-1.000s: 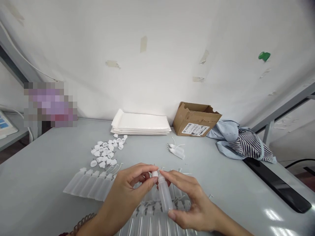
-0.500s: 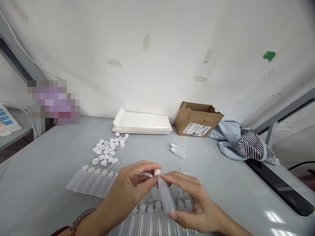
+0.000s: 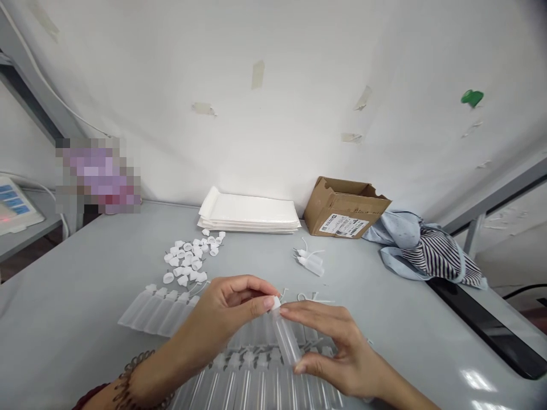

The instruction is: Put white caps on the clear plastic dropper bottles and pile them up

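Note:
A translucent squeeze bottle [image 3: 287, 337] tilts between my hands, its top leaning up and left. The thumb and fingers of my left hand [image 3: 239, 304] pinch the white needle-tip cap [image 3: 276, 302] at the bottle's neck. My right hand [image 3: 337, 347] grips the bottle's body, with fingers near the neck and thumb by the base. Below and behind lie rows of similar bottles [image 3: 256, 387], partly covered by my hands. Another row of bottles [image 3: 158, 310] lies to the left of my left wrist.
Loose white caps [image 3: 188, 259] are heaped on the grey table [image 3: 85, 267]. White padded envelopes [image 3: 252, 212] and an open cardboard box [image 3: 346, 208] stand by the wall. Two small bottles [image 3: 311, 263] lie before the box. At right are a cloth bag [image 3: 427, 245] and a black strip [image 3: 487, 327].
The cap has gone from tilted above the neck to seated in line with the bottle. My left fingers have closed in around it. The view has shifted slightly.

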A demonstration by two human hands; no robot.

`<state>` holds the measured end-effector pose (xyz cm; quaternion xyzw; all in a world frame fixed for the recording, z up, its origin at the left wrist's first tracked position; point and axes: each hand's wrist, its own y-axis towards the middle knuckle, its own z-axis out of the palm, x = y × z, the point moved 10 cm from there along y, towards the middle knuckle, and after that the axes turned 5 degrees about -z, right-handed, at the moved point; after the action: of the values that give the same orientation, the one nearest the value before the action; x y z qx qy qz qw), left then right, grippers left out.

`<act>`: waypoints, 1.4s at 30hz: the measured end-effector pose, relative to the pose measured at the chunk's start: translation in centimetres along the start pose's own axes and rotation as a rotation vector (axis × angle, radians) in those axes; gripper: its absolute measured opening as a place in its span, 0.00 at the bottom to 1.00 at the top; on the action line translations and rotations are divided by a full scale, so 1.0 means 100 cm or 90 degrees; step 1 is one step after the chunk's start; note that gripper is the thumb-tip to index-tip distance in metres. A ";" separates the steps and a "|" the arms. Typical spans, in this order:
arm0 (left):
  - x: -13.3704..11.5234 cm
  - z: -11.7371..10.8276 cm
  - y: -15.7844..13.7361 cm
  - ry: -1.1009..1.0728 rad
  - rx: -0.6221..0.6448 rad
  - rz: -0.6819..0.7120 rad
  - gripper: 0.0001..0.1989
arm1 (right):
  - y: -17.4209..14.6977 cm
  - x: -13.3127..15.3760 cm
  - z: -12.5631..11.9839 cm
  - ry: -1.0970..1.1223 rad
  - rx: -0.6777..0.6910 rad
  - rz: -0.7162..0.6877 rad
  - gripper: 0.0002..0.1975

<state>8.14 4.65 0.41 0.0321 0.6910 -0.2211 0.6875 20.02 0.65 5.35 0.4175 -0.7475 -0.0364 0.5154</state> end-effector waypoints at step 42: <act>0.007 0.004 -0.004 -0.087 0.019 -0.087 0.08 | -0.021 -0.054 0.007 0.450 -0.149 0.295 0.09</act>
<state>8.36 3.91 -0.14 -0.0201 0.6398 -0.2799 0.7154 21.39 2.58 0.00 0.1645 -0.5902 0.1409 0.7777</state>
